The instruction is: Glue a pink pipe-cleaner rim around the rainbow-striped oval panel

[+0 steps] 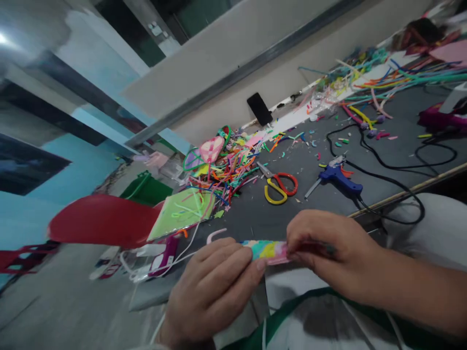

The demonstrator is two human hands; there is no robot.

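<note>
Strip [269,250] in bright colors, spanning b/w the fingers

R hand [324,243] is pinching its R end, thumb vs. index; L hand [219,282] is covering its L end, fingers pressed together. Keeping pinch light & ends level is prob. avoiding creases. Scissors [278,184] are lying beyond fingertips, glue gun [337,181] beyond R knuckles. No brand/label is reading clearly.

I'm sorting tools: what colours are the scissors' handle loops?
One yellow loop, one red loop; best in the head view.
</note>
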